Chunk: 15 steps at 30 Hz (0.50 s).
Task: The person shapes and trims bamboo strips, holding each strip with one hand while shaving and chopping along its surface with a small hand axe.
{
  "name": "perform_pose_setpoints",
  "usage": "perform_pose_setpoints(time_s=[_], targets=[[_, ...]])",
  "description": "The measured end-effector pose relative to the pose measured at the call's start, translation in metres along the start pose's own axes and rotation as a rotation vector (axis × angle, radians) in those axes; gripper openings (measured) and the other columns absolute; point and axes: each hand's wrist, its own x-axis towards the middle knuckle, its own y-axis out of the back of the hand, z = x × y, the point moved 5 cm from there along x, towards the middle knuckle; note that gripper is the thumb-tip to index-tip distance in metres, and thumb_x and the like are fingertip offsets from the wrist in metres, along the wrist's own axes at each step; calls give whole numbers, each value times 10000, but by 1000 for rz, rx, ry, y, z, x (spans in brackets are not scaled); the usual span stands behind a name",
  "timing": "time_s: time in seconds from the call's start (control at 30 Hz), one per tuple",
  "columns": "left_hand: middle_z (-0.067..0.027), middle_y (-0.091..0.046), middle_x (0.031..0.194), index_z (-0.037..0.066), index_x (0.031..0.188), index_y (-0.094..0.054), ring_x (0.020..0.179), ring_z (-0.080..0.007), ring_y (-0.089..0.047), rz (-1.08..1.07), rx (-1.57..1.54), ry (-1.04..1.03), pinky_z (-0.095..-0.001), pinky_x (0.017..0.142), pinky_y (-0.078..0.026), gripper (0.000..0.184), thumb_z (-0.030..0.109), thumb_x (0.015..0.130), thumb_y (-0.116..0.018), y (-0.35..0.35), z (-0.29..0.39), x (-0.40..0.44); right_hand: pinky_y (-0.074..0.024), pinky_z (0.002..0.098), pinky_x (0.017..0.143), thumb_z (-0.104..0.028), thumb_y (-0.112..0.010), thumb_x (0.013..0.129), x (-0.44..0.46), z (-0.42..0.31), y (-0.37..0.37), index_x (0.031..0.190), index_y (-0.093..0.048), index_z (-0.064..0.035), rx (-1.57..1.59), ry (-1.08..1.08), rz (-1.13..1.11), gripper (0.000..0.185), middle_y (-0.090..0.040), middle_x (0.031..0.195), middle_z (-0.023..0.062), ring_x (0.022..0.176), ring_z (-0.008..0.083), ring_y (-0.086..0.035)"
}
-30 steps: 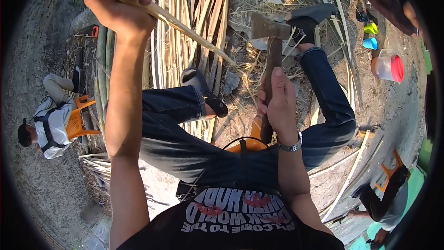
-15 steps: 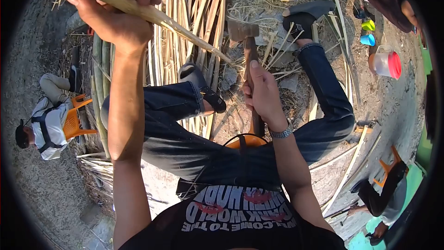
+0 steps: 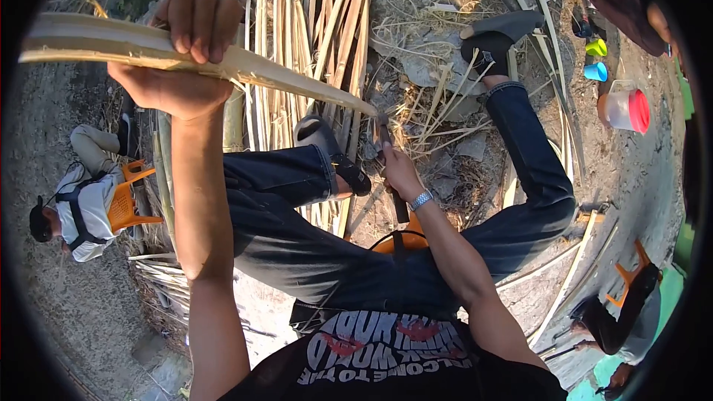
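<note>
My left hand (image 3: 171, 93) is closed around a long split piece of pale bamboo (image 3: 278, 80), raised at the upper left. The bamboo slopes down to the right, its narrow end close to the hammer's head; whether they touch I cannot tell. My right hand (image 3: 402, 177), with a metal watch at the wrist, is wrapped round the handle of a hammer (image 3: 383, 134). Its head is seen nearly edge-on and is hard to make out. Below the bamboo, many split strips (image 3: 278, 37) lie in a pile on the ground.
My legs are spread, one shoe (image 3: 494, 48) at the upper right. Fibres and stones litter the ground between them. A clear bucket with a red lid (image 3: 630, 110) and a blue cup (image 3: 595, 71) stand at right. Other people sit on orange chairs (image 3: 130, 197) at both sides.
The hammer has turned and its head has come to the bamboo's narrow end. My left hand and the bamboo have shifted, the bamboo now lying flatter.
</note>
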Motion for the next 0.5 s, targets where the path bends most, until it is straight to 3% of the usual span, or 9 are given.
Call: perform_pose_setpoints(time_s=[0.07,0.13,0.2,0.23,0.3,0.4,0.43,0.47,0.5], targets=[[12,-409,589,136,681,-446,536,-105,-377,-56,-78,-64,-222,533,-356,693,810,837,-419,-1,2,-2,-451,361,515,-526,-469,1058,-19,-18,9,847,-618,-22,65,-77,-85,566,-534,625,57,508,156,-518],[43,-424,595,176,654,-437,577,-91,-398,78,-14,4,-189,590,-341,677,825,753,-602,14,7,-11,-413,277,458,-541,-478,1054,-57,-105,30,875,-569,-49,411,-113,-124,532,-478,622,2,513,94,-492],[38,-417,595,173,651,-430,576,-92,-394,63,-82,5,-192,593,-337,661,799,740,-624,20,7,-6,-372,206,439,-547,-490,1048,-72,-169,50,919,-519,-72,528,156,-117,493,-454,676,-31,546,44,-473],[36,-415,594,171,651,-431,577,-94,-395,37,-119,36,-192,598,-334,646,778,737,-634,23,8,-5,-372,206,439,-547,-490,1048,-78,-184,54,919,-519,-72,511,140,-119,493,-454,676,-31,546,44,-473],[33,-409,595,165,652,-433,568,-100,-381,13,-117,40,-198,588,-336,608,732,737,-634,26,9,-4,-376,213,445,-523,-491,1055,-88,-224,68,944,-522,-64,727,556,-1,474,-484,741,-15,565,47,-469],[29,-410,604,165,653,-429,564,-103,-367,69,-52,-17,-216,565,-334,613,744,747,-607,29,9,-6,-362,257,452,-630,-443,1032,-65,-167,34,967,-494,-77,719,586,28,559,-462,670,-3,496,69,-408],[25,-414,614,167,657,-425,568,-105,-358,70,-52,-21,-231,557,-329,602,740,772,-570,28,8,-5,-366,293,462,-619,-436,1039,-47,-127,14,924,-501,-69,628,423,20,566,-456,660,12,478,102,-393],[25,-414,614,167,657,-425,568,-105,-358,63,-50,-26,-231,557,-329,602,740,772,-570,27,9,-6,-401,339,500,-571,-440,1057,-21,-84,7,904,-543,-48,57,473,145,554,-479,660,57,512,144,-446],[25,-411,613,168,659,-426,573,-105,-360,42,-53,-23,-232,562,-325,608,750,787,-551,25,9,-6,-447,373,572,-514,-452,1066,-2,-35,-8,890,-589,-20,-98,29,-107,542,-531,688,87,608,171,-546]])
